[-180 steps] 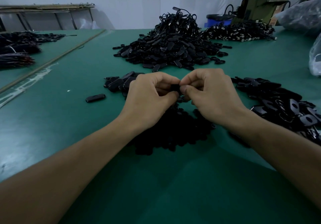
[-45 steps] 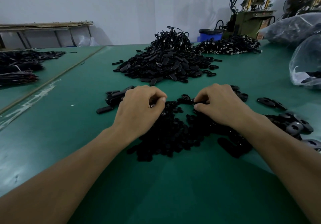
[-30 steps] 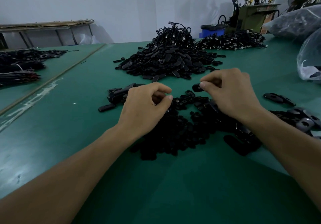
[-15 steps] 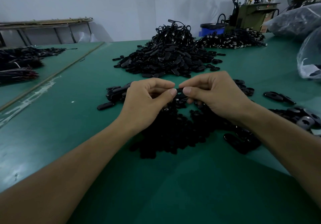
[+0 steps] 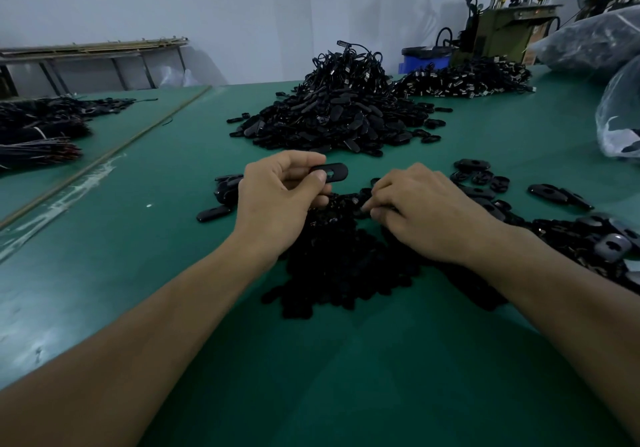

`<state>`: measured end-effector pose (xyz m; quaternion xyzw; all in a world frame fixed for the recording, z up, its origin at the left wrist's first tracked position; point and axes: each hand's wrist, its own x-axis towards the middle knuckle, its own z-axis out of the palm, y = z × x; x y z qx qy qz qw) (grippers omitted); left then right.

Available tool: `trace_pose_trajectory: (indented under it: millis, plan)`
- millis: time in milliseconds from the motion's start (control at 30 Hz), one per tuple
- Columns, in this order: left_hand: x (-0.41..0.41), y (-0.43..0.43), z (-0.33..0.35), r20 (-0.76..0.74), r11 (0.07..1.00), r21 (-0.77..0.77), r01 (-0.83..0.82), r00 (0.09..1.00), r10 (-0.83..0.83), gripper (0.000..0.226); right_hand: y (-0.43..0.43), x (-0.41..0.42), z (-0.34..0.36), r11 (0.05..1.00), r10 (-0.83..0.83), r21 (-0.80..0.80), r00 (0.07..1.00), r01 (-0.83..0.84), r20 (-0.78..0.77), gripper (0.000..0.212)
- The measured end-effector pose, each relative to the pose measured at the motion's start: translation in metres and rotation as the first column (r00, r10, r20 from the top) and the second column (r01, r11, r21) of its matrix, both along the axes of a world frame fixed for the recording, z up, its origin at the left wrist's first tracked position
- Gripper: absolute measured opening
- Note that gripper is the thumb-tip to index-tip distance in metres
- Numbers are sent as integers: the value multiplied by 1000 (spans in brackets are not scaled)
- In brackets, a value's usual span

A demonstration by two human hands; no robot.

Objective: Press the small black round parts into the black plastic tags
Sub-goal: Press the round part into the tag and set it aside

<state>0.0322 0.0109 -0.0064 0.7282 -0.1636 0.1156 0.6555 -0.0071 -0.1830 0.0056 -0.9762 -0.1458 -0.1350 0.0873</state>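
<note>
The left hand [image 5: 277,200] is raised a little above the table [image 5: 138,256], its fingers [image 5: 301,161] closed in a pinch with the thumb on one end of a single black oval tag [image 5: 334,172]. The tag lies level and its free end points toward the right. An oval hole shows at its middle. The right hand [image 5: 429,214] is lower, with curled fingers [image 5: 381,190] whose tips touch the top of the pile of small black round parts [image 5: 339,266]. I cannot tell whether they have one pinched, since the tips are buried in black.

That pile lies between and beneath both wrists, and its parts are far too many to count. One lone tag [image 5: 213,213] lies flat left of the left hand, just beside a small cluster of tags [image 5: 227,185]. More loose tags [image 5: 481,176] are scattered to the right. Farther back stand two heaps: a tall heap of tags [image 5: 339,117] in the middle, and a lower heap [image 5: 464,82] behind it to the right. Two clear plastic bags [image 5: 620,114] sit at the right edge.
</note>
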Motion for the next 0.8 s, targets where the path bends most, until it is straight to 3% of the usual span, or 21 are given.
trace_pose_trajectory:
  millis: [133,400,800]
  plan:
    - [0,1,0,-9,1000,-17,-23,1000,23,22,-3,-1,-1,997,-78,0,996,78,52,25]
    - [1,0,-1,-25,999,4,-48,999,48,20,12,-2,-3,991,56,120,998,-51,-39,22]
    - [0,-1,-2,-18,998,50,-44,999,45,19,13,0,-5,964,45,264,998,-34,-34,6]
